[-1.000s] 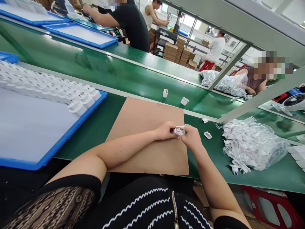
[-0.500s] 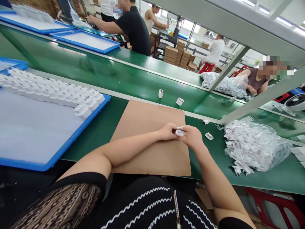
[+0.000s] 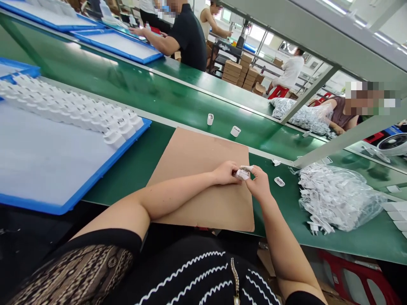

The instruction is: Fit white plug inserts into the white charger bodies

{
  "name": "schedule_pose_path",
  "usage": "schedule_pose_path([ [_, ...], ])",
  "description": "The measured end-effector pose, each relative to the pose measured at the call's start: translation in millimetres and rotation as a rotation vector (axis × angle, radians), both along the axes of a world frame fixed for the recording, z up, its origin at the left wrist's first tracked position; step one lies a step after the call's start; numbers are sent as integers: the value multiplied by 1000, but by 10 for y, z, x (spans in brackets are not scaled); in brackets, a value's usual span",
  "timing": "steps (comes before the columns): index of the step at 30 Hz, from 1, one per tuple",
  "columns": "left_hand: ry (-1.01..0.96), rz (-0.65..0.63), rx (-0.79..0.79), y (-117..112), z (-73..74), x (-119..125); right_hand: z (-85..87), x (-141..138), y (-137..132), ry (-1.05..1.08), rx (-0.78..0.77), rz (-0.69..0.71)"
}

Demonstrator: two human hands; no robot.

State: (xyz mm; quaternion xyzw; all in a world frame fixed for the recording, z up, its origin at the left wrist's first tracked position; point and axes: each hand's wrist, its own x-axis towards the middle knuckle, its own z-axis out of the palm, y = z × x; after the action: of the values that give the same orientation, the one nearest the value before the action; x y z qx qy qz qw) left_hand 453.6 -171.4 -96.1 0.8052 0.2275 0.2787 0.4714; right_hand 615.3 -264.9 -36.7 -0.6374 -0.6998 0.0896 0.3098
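Note:
My left hand [image 3: 225,173] and my right hand [image 3: 260,183] meet over the right edge of a brown cardboard sheet [image 3: 197,169]. Both pinch one small white plastic part [image 3: 243,173] between their fingertips. A loose white part [image 3: 279,181] lies on the green bench just right of my right hand, and another small one [image 3: 276,162] lies a little farther back. A clear bag of white parts [image 3: 335,195] sits to the right.
A blue tray [image 3: 95,173] with rows of white parts [image 3: 82,112] fills the left. Two white parts [image 3: 210,119] [image 3: 235,131] stand on the green conveyor belt [image 3: 143,97]. A grey frame strut [image 3: 346,135] crosses at right. Other people work at benches behind.
My hands stay together on the white part, with the fingers shifting slightly on it. The view has tilted a little; the two parts on the belt appear farther left and up.

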Motion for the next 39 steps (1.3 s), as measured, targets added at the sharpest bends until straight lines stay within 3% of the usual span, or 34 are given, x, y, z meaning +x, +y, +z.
schedule_pose_path([
  [9, 5, 22, -2, 13, -23, 4, 125, -135, -50, -433, 0, -36],
  [15, 23, 17, -33, 29, -5, 10, 172, -54, -11, -298, -111, -13],
  [21, 36, 36, -9, -4, 1, 25, 88, -63, -20, -285, -96, -77],
  [26, 119, 55, 13, -58, 209, -110, 23, 40, -96, 17, -55, -18],
  [28, 118, 109, 21, -74, 369, -357, 7, 246, -168, 36, 38, -48],
  [31, 39, 290, 38, -98, 627, -965, -134, 767, -250, -192, 109, -321],
  [33, 4, 530, 71, -122, 767, -1479, -329, 1168, -234, -324, -13, -496],
  [34, -5, 678, 104, -139, 816, -1753, -437, 1346, -203, -348, -86, -514],
  [37, 19, 1154, 225, -195, 854, -2573, -656, 1670, -60, -394, -147, -420],
  [39, 119, 1420, 272, -209, 792, -3052, -645, 1667, 60, -392, -146, -337],
])
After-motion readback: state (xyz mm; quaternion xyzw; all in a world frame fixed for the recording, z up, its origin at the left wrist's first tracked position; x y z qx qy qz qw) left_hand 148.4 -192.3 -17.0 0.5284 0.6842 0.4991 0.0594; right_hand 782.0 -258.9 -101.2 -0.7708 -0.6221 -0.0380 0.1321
